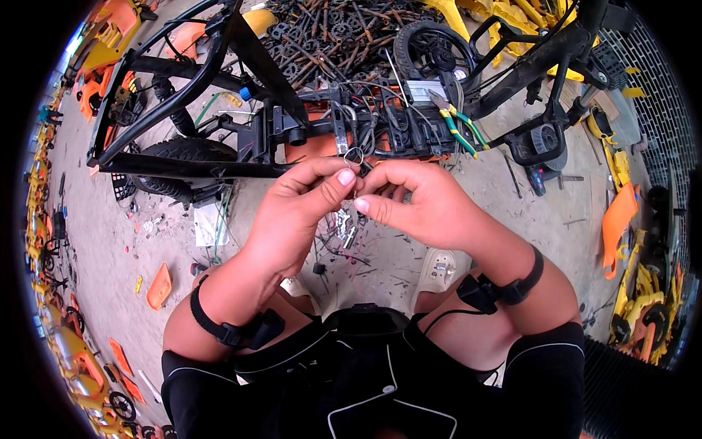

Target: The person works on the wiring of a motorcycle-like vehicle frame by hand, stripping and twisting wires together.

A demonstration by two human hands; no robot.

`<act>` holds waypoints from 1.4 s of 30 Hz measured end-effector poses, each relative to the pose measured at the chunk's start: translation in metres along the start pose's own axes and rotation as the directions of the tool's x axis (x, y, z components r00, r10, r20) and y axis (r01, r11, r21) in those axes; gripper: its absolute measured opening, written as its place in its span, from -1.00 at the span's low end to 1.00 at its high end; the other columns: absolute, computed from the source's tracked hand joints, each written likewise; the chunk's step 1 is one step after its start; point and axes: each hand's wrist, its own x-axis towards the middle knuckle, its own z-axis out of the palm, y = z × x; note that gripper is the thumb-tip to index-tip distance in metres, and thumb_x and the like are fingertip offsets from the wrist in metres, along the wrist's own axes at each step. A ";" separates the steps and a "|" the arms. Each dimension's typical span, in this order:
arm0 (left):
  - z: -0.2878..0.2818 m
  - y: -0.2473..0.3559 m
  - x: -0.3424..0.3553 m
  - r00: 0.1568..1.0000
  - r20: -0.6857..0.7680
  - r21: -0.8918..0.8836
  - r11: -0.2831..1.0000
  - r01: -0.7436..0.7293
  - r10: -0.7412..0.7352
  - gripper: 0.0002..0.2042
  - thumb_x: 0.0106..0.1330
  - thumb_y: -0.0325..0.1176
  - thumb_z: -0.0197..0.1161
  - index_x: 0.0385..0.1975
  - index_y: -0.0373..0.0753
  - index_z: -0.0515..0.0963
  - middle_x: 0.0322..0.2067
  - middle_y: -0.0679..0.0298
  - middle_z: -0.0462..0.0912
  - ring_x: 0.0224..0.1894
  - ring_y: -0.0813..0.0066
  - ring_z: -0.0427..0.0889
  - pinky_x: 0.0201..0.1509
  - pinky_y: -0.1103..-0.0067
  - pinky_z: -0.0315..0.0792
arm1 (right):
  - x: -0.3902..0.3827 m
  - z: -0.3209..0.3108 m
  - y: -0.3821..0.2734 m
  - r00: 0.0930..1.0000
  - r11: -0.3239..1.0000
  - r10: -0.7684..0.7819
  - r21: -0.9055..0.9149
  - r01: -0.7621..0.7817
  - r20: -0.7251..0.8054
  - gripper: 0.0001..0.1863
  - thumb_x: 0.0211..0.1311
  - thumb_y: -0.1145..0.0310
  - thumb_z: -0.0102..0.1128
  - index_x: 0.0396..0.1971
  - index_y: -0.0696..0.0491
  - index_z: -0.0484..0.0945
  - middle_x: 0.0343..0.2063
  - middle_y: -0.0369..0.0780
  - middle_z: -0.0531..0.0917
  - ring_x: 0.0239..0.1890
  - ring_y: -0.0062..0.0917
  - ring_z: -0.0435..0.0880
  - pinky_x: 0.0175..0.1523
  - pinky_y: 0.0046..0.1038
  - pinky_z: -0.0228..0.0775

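Note:
My left hand [301, 199] pinches a thin metal ring [354, 156] between thumb and forefinger, and its loop stands up above the fingertips. My right hand [418, 203] is closed beside it, thumb against curled fingers, meeting the left fingertips at the ring's lower side. What the right fingers hold is mostly hidden. Small silvery pieces [343, 224] show just below the hands; I cannot tell whether they hang from the ring or lie on the floor. Right beyond my hands stands a black scooter frame [219, 167] with exposed wiring [369, 110].
Pliers with green and yellow handles [459, 128] rest on the frame at the right. A heap of rusty metal parts [329, 36] lies behind it. A power drill [539, 181] stands on the floor at the right. An orange panel [159, 287] lies at the left.

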 end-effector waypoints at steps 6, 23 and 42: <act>0.003 0.007 0.000 0.997 -0.042 -0.028 0.998 0.064 -0.065 -0.80 0.39 -0.31 0.26 -0.10 -0.26 0.61 -0.25 0.31 0.64 -0.17 0.55 0.56 -0.06 0.58 0.39 | -0.004 0.003 -0.003 1.000 0.999 0.001 -0.055 -0.002 -0.012 -0.83 0.25 0.36 0.35 -0.26 0.13 0.64 -0.38 -0.32 0.66 -0.39 -0.72 0.54 -0.29 -0.60 0.38; 0.003 0.010 -0.001 1.000 -0.026 0.077 0.997 -0.006 0.008 -0.75 0.36 -0.37 0.29 -0.05 -0.35 0.61 -0.25 0.27 0.67 -0.19 0.56 0.59 -0.02 0.59 0.45 | -0.005 0.011 -0.003 0.976 0.984 -0.115 -0.154 0.087 -0.183 -0.82 0.27 0.33 0.31 -0.32 0.15 0.63 -0.48 -0.18 0.61 -0.48 -0.47 0.57 -0.35 -0.45 0.41; 0.000 -0.002 0.007 0.994 -0.011 0.356 0.929 -0.099 0.110 -0.80 0.33 -0.42 0.33 -0.12 -0.36 0.65 -0.23 0.31 0.69 -0.20 0.66 0.57 -0.07 0.67 0.46 | -0.004 0.004 0.004 0.954 0.888 -0.253 -0.429 0.163 -0.162 -0.89 0.16 0.46 0.37 -0.32 0.13 0.67 -0.46 -0.23 0.62 -0.45 -0.54 0.59 -0.33 -0.50 0.42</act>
